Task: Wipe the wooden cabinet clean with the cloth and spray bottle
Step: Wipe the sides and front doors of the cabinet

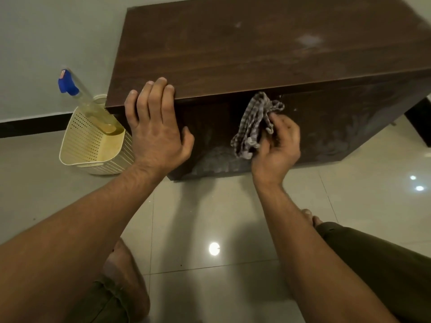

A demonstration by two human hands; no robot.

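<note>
L hand (156, 127) lies open on the wooden cabinet (256, 54) at its front top edge, near the left corner, fingers straight over the top & thumb spread on the front face. R hand (277, 145) grips a bunched checked cloth (254, 127) w/ curled fingers, held against the cabinet front just under the top edge, to the right of the L hand. Spray bottle (88, 101), blue head, leans tilted in a cream perforated basket (91, 145) on the tiled floor (210, 217), just beside the cabinet's left corner.
</note>
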